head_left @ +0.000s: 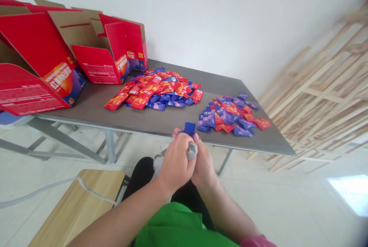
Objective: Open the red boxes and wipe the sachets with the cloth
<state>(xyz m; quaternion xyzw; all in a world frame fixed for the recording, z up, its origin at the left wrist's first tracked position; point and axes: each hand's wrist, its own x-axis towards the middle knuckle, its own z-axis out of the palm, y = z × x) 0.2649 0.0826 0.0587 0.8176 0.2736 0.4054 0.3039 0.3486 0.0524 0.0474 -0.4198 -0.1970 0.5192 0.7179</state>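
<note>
My left hand (177,161) is closed around a bunched grey cloth (193,151). Right hand (204,162) pinches a blue sachet (189,128) up by the table (224,80) edge; can't tell if left fingers touch it. Smaller sachet pile (230,115) just right, larger sachet pile (161,90) left, near open red cartons (97,65).

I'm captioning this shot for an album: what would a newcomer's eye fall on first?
Probably the big red cartons, standing open at the left of the grey table. Next, two heaps of red and blue sachets: the larger heap beside the cartons, the smaller heap towards the right end. At the near edge, the left hand and right hand meet, a blue packet showing beyond them.
</note>
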